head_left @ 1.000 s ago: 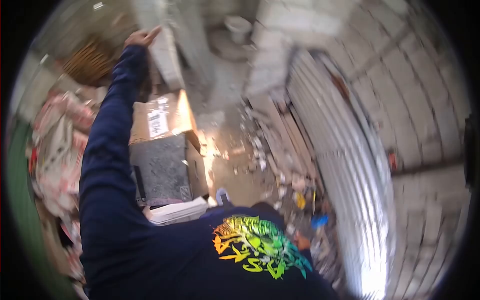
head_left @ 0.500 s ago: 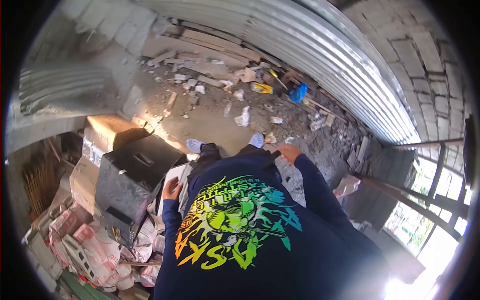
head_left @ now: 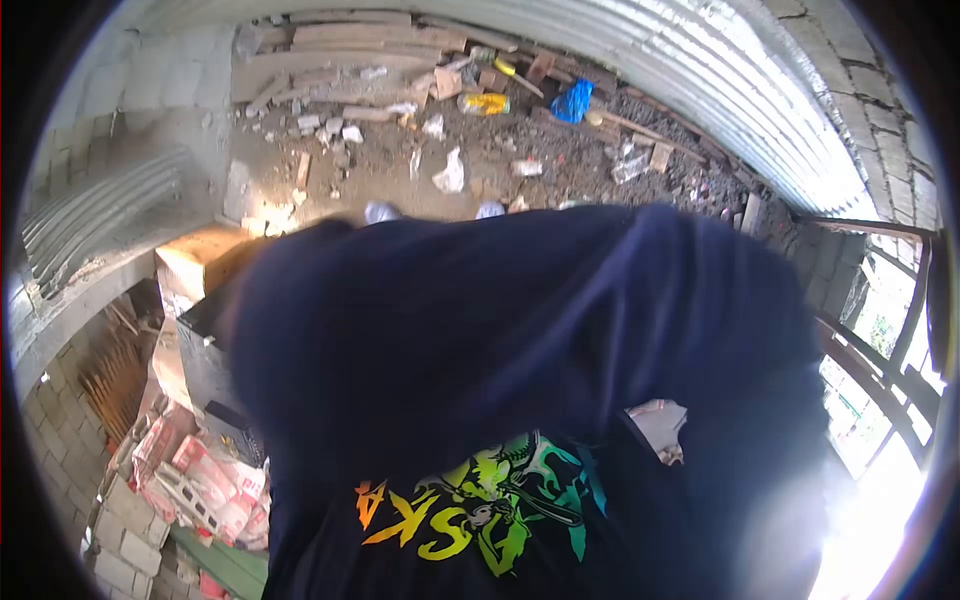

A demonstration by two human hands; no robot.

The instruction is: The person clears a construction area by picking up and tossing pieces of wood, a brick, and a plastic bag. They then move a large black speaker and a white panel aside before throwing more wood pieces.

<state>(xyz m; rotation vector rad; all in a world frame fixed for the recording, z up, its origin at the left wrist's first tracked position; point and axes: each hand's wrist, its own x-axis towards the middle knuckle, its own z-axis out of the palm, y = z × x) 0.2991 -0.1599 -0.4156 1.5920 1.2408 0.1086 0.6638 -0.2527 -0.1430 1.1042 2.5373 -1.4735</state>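
A dark navy sleeve, blurred by motion, stretches across the front of my body from right to left. It covers most of my lap and legs. Neither my left hand nor my right hand can be made out. Below the sleeve shows the colourful print on my dark shirt. At the sleeve's left end, a black box is partly covered, beside a cardboard box. The tips of my light shoes peek out above the sleeve.
Rubble, planks, a yellow wrapper and a blue plastic bag lie on the dirt floor ahead. Corrugated metal sheeting lines the far side. Crumpled red-and-white sacks are piled at lower left.
The sleeved arm has swung up and across my body to the left. Both hands, visible before near my waist, are out of sight. The view has shifted slightly.
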